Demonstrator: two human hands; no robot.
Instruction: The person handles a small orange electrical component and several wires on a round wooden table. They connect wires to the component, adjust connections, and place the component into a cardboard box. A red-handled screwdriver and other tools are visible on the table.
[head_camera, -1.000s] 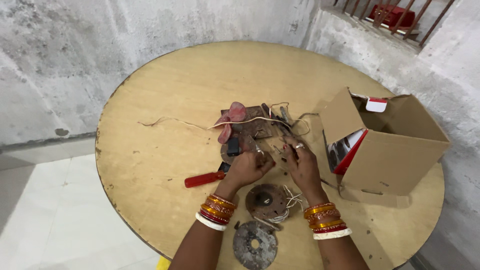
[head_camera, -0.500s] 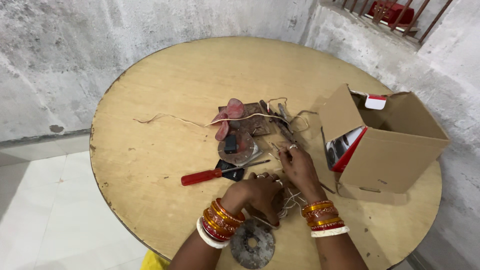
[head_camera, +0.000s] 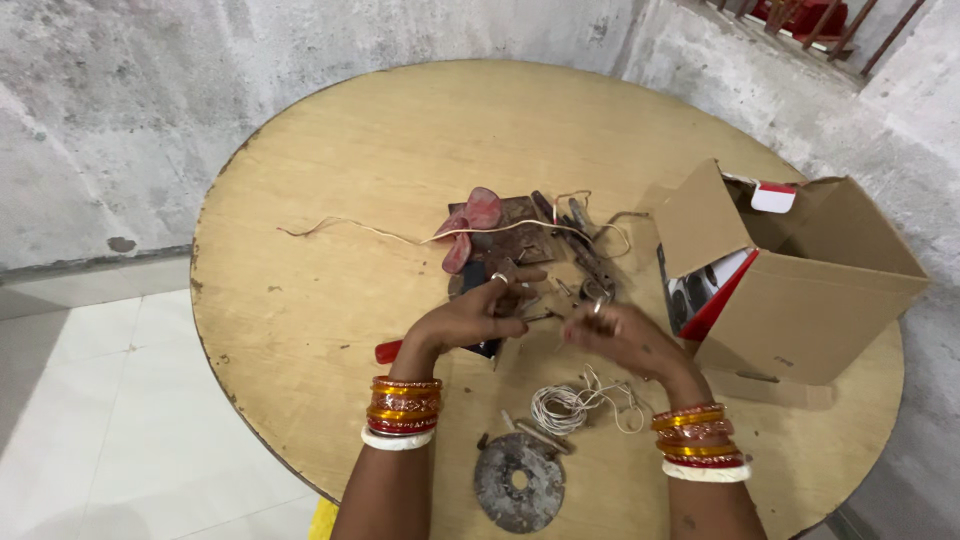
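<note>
Nearest the camera: one rusty round disc (head_camera: 519, 482) with a centre hole, flat on the bench (head_camera: 330, 150), between the two forearms. Just beyond it, one loose coil of white wire (head_camera: 566, 405), below the right hand and apart from it.

Left hand (head_camera: 470, 318): forearm comes up from the bottom edge, stack of red and gold bangles at the wrist, palm down, fingers curled. Grip is closed on a small dark metal part (head_camera: 510, 300); can't tell exactly what the part is.

Right hand (head_camera: 625, 340): same bangle stack, blurred, fingers bent and pinched near the left hand's fingertips. Can't tell whether the grip holds anything.

Under the left hand: one screwdriver with a red handle (head_camera: 388, 351), mostly hidden by the wrist.

Beyond both hands: a pile of rusty metal parts (head_camera: 570, 245), count unclear; one pink-red piece (head_camera: 470, 222) at its left; one long thin wire (head_camera: 350, 231) running off left across the bench.

Right of the right hand: one open cardboard box (head_camera: 810, 300), flaps up, red and white contents partly visible.
</note>
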